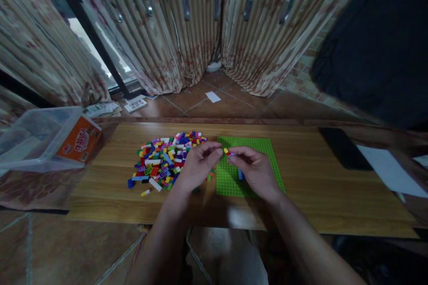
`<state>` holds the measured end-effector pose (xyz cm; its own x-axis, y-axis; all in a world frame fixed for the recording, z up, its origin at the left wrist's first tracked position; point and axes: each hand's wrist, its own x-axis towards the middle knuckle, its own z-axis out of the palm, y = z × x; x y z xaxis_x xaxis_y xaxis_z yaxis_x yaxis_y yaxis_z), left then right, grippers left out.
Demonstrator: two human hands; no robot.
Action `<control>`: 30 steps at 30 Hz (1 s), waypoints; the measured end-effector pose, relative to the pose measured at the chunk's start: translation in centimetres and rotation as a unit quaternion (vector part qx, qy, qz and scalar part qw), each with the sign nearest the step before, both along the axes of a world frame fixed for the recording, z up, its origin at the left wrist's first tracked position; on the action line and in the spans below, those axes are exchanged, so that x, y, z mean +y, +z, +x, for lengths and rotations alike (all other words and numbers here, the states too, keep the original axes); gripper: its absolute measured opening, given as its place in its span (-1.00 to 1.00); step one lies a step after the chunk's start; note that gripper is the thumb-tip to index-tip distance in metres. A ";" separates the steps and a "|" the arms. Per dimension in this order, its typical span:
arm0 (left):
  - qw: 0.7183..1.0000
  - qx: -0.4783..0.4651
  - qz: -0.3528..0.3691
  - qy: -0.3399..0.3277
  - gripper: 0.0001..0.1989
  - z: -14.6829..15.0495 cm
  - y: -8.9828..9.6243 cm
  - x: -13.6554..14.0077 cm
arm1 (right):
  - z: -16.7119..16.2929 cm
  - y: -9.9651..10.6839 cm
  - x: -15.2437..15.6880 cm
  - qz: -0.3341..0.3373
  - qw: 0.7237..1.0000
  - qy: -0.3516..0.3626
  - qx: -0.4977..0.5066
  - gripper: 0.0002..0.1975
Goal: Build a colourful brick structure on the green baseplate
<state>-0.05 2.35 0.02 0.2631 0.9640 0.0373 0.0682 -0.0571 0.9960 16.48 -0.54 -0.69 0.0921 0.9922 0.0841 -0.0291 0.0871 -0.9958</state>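
The right hand [259, 171] pinches a small yellow-and-red plastic brick piece [227, 152] above the green studded baseplate [227, 182]. The left hand [199, 164] holds thumb and forefinger nearly together beside it; I cannot tell if they grip anything. Multicoloured plastic bricks [170, 156] lie heaped leftward. The clear plastic box [40, 142] bears an orange label [78, 140]; its dim inside is hard to read.

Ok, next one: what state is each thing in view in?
Small bricks: pinched in the right hand
Left hand: fingers curled, grip unclear
Brick pile: loose, heaped
Green baseplate: flat, partly covered
Curtains: hanging, parted toward the left
Black slab: lying flat
Clear box: no lid visible
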 end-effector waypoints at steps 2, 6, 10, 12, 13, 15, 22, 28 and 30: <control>0.999 -0.016 -0.011 -0.042 -0.75 1.2 0.0 -0.3 | 0.2 -0.2 -0.1 0.013 1.000 0.008 -0.003 -0.85; 0.998 -0.038 -0.035 -0.041 -0.77 2.2 -0.3 -0.4 | 0.7 -0.2 -0.4 0.023 0.999 0.024 -0.021 -0.88; 0.990 -0.088 -0.110 -0.028 -0.74 2.3 -0.1 -0.5 | 1.0 -0.1 -0.6 0.023 0.998 0.048 -0.043 -0.89; 0.984 -0.106 -0.138 -0.031 -0.73 2.3 0.1 -0.6 | 1.1 0.0 -0.7 0.019 0.997 0.059 -0.046 -0.88; 0.982 -0.112 -0.148 -0.032 -0.73 2.3 0.3 -0.6 | 1.2 0.1 -0.6 0.017 0.997 0.062 -0.048 -0.87; 0.981 -0.116 -0.155 -0.026 -0.74 2.2 0.4 -0.6 | 1.7 0.3 -0.5 0.014 0.997 0.049 -0.055 -0.83; 0.996 0.004 -0.092 0.012 -0.76 1.5 -0.6 0.2 | 7.5 0.3 0.5 -0.021 0.981 -0.114 -0.157 -0.78; 0.989 0.148 0.021 -0.011 -0.76 0.9 -1.7 0.6 | 9.3 -0.6 0.2 -0.044 0.950 -0.096 -0.292 -0.81; 0.987 0.156 0.035 -0.017 -0.77 1.0 -1.9 0.6 | 8.9 -0.7 0.1 -0.035 0.942 -0.092 -0.322 -0.82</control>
